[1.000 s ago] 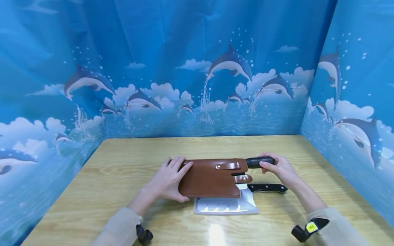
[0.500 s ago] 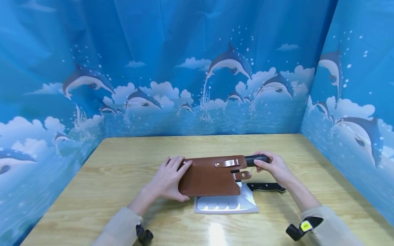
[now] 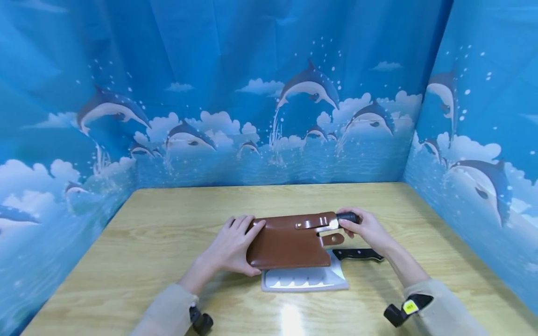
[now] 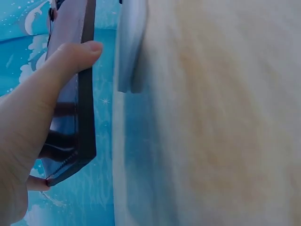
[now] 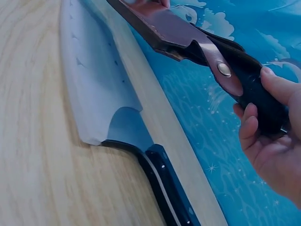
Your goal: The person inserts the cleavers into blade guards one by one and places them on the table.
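Observation:
My left hand [image 3: 233,247] grips the left end of a brown leather sheath [image 3: 286,245], thumb at its lower corner and fingers over the top. A cleaver sits in the sheath; its black handle [image 3: 346,216] sticks out at the right, and a strip of bright metal shows beside it. Around that handle curl the thumb and fingers of my right hand [image 3: 365,228]. Both wrist views show the sheath raised over the table. A snap strap [image 5: 221,68] runs along the sheath near the handle. Most of the blade is hidden in the leather.
Beneath the sheath, a second cleaver [image 3: 357,254] with a black riveted handle lies on the wooden table [image 3: 168,219]. A pale guard [image 3: 300,282] covers its blade edge. Blue dolphin-print curtains [image 3: 235,70] line the back and sides.
My right hand has shifted left along the handle, closer to the sheath, and more bright metal shows at the sheath's mouth. My left hand keeps its grip. The head view has turned slightly.

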Motion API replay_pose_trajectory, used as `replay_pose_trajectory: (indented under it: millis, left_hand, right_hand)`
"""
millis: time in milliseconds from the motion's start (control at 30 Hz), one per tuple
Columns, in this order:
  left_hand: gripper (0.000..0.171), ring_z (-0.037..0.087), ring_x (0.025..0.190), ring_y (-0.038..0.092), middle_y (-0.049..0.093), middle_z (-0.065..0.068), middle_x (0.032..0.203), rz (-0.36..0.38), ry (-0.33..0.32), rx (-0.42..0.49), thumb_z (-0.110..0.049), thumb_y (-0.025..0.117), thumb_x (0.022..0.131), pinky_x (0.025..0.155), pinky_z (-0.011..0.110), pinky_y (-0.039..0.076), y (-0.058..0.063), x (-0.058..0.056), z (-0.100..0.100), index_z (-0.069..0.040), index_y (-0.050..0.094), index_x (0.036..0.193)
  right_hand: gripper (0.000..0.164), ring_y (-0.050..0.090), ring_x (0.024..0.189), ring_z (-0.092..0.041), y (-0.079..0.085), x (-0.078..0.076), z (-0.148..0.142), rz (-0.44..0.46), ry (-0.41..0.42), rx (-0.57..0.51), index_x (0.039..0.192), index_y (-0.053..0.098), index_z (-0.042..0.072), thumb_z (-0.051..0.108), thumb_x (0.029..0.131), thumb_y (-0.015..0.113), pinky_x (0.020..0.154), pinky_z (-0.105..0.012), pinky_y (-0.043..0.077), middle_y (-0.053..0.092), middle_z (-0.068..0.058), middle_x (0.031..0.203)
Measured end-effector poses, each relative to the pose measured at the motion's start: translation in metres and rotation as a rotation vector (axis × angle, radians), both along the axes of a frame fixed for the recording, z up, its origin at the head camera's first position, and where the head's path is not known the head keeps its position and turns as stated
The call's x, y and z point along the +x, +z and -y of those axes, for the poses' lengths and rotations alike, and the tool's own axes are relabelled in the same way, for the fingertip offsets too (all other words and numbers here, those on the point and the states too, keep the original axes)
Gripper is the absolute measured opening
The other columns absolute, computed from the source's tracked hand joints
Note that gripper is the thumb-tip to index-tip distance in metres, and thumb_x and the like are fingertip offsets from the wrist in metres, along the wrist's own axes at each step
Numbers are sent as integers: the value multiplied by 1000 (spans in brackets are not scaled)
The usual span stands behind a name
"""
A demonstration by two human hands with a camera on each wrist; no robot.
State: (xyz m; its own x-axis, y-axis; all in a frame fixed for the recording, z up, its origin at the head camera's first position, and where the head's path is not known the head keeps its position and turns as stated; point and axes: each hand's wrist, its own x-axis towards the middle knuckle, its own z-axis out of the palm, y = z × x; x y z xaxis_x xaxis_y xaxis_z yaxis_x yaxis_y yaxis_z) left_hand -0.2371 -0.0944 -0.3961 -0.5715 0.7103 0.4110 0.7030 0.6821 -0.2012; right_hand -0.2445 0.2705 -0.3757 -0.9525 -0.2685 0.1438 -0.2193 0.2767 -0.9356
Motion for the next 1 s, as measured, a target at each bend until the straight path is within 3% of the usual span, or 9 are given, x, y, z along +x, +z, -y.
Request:
replay_pose_trajectory:
  millis: [200, 433, 600, 700, 1000]
  left_hand:
    - [117, 34, 113, 46, 47, 20, 126, -12, 0, 0, -76, 66, 49, 89, 56, 40, 7, -1, -4, -9, 37, 141]
    - [115, 34, 116, 44, 45, 20, 130, 21, 19, 21, -74, 67, 51, 92, 57, 37, 14, -2, -3, -11, 36, 142]
    - [114, 34, 117, 44, 45, 20, 130, 34, 39, 17, -73, 66, 52, 92, 56, 37, 17, -4, 0, -12, 35, 142]
    - [114, 35, 118, 43, 44, 20, 131, 53, 53, 8, -74, 66, 53, 93, 56, 37, 16, -4, 1, -12, 35, 142]
    - [114, 34, 116, 43, 44, 19, 129, 56, 63, 33, -73, 66, 51, 90, 57, 37, 13, -2, -3, -12, 35, 142]
  right_hand:
    - [40, 53, 65, -15, 7, 5, -7, -35, 17, 44, 123, 46, -11, 15, 94, 54, 59, -31, 47, 54, -16, 83]
    - [38, 50, 63, -11, 13, 5, -15, -39, 17, 39, 121, 46, -8, 17, 94, 54, 57, -27, 44, 51, -8, 76]
    - [46, 61, 79, -18, 14, 4, -15, -13, 15, 18, 130, 42, -9, 17, 94, 55, 74, -36, 52, 55, -21, 100]
    - [49, 63, 83, -21, 14, 3, -12, -17, 15, -27, 133, 39, -11, 15, 94, 54, 77, -34, 52, 52, -26, 111]
    - [45, 64, 78, -13, 14, -1, 1, -59, -47, -144, 127, 39, -15, 7, 91, 56, 74, -28, 53, 61, -8, 97]
